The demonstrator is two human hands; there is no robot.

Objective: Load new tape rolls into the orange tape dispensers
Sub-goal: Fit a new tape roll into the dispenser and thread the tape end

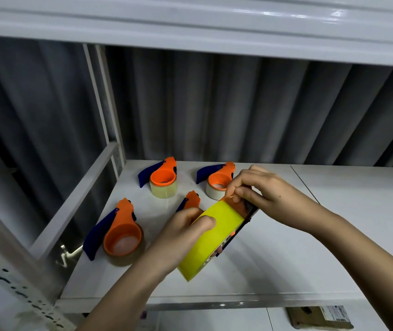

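While the left hand (185,231) grips a yellow tape roll (214,237), right hand (260,187) pinching its end, three loaded orange dispensers (164,175) behind.

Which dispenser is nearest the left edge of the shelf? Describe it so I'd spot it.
On the white shelf, look front left, beside the metal upright. That dispenser lies apart from the rest, nearest you, on a brownish roll; the two at the back carry pale rolls.

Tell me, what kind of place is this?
Probably a stockroom or packing area: white metal shelving, several orange tape dispensers laid out, and a labelled cardboard parcel below.
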